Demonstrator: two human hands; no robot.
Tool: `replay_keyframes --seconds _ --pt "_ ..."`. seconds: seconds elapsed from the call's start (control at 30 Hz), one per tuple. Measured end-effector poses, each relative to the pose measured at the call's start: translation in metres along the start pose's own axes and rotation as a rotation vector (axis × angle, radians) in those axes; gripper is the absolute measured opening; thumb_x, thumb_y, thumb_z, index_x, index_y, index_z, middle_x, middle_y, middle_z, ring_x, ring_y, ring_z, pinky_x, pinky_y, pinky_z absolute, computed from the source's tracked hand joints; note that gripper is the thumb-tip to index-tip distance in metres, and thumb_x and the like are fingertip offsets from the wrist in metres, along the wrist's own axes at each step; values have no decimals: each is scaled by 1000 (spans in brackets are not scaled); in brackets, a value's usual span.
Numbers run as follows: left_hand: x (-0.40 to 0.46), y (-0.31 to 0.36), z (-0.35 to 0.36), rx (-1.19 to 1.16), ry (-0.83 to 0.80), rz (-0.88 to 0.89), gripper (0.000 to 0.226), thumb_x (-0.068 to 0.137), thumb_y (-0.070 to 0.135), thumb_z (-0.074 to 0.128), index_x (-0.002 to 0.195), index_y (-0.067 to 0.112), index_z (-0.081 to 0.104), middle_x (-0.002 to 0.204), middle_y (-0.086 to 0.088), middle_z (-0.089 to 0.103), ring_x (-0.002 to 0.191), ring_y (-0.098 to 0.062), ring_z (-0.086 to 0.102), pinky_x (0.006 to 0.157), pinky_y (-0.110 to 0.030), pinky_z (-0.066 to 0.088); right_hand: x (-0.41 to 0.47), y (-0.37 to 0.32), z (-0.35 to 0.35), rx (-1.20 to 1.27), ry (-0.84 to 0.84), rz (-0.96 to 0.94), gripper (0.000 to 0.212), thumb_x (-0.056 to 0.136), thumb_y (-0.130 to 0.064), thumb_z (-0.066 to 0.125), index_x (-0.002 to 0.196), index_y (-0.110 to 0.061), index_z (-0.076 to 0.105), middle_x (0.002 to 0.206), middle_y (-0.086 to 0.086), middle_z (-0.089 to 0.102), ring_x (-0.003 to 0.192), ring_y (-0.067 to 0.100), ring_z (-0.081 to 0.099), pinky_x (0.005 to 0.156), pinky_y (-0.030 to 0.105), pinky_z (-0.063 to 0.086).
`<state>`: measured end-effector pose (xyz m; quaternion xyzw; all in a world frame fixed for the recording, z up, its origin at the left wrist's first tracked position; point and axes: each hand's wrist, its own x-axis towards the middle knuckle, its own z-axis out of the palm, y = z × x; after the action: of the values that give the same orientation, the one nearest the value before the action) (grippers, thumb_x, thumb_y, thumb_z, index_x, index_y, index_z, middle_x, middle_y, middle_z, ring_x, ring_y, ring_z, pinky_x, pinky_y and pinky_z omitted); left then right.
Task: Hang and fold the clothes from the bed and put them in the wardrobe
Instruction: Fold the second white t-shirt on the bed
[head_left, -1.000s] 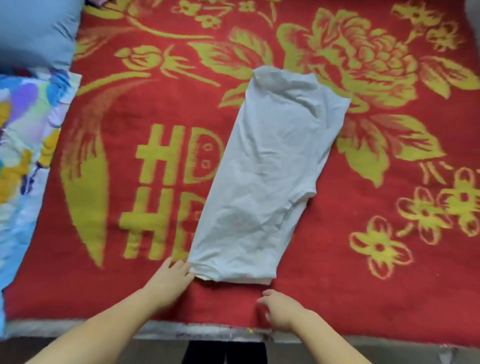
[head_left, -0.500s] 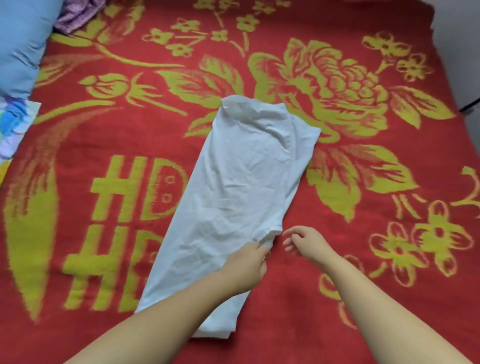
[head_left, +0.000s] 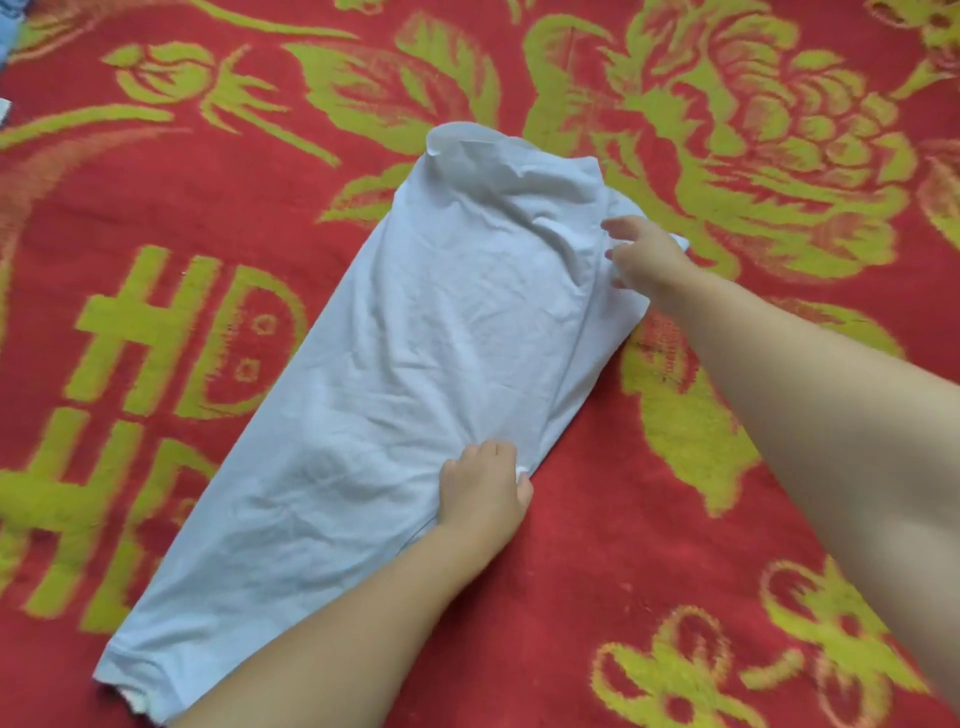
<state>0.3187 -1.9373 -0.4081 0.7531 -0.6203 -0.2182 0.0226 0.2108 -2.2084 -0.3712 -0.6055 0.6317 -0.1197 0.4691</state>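
Both hands grip the pale shirt (head_left: 415, 364) on the red blanket (head_left: 623, 571): left hand (head_left: 485, 496) mid-edge, right hand (head_left: 644, 260) far corner.

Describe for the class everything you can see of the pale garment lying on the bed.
The pale garment looks like thin, soft, creased cloth, whitish with a blue tinge, folded into a long narrow strip. It lies flat and slantwise on the red blanket with yellow-green flowers, its near end at lower left, its rumpled far end at upper middle. The left hand grips its right edge at mid-length; the right hand touches its far right corner.
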Motion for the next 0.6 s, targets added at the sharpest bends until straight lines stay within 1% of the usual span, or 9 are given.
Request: replay_keyframes --seconds 0.07,0.1,0.17,0.23,0.3,0.37,0.47,0.53,0.6 --pt "3 -9 11 -57 162 131 17 73 22 69 70 11 57 67 -5 57 62 -27 58 53 -29 41 25 -10 0 -150 4 8 53 93 -6 35 145 -14 35 145 10 40 126 27 46 94 36 45" --pt "4 -14 18 -52 252 190 17 70 22 68 64 13 55 61 -3 54 55 -25 56 49 -27 40 36 -14 1 -207 20 6 54 93 -8 36 147 -15 31 145 10 40 126 28 45 94 34 44" --pt "4 -20 29 -54 364 234 17 73 26 55 61 15 53 58 0 50 53 -21 52 49 -26 38 54 -25 4 -278 68 -40 58 93 -7 36 149 -17 27 146 13 38 127 31 45 88 33 44" --pt "7 -21 35 -61 392 231 18 75 27 50 61 16 52 58 1 49 53 -20 50 50 -27 37 70 -37 6 -366 107 -80 63 93 -6 34 152 -21 20 149 17 31 132 34 39 96 37 42" --pt "7 -22 38 -68 389 234 18 75 27 52 60 16 50 59 0 48 54 -20 49 51 -28 35 83 -46 7 -426 126 -77 64 94 -8 33 152 -25 16 151 20 28 135 37 34 103 40 38" --pt "6 -22 38 -76 396 246 17 74 27 52 60 16 50 59 0 48 54 -20 48 51 -29 35 96 -50 7 -471 134 -46 59 93 -9 36 150 -22 26 146 20 36 129 38 42 100 43 42" --pt "7 -24 37 -79 370 235 18 74 27 53 60 16 51 60 0 49 54 -20 49 51 -30 35 102 -53 11 -543 120 -13 42 88 -6 51 129 -9 55 131 21 53 111 34 57 90 41 50" --pt "6 -24 35 -104 344 228 18 74 27 53 60 16 51 59 0 49 54 -20 49 51 -29 36 98 -56 9 -518 196 -40 34 85 -6 48 117 -8 60 131 23 52 106 31 57 91 39 48" --pt "6 -24 30 -125 316 232 19 75 28 52 60 15 52 59 -1 50 53 -21 50 50 -28 37 92 -60 1 -438 266 -79 32 87 -11 42 116 -11 57 134 21 49 106 30 55 90 38 46"
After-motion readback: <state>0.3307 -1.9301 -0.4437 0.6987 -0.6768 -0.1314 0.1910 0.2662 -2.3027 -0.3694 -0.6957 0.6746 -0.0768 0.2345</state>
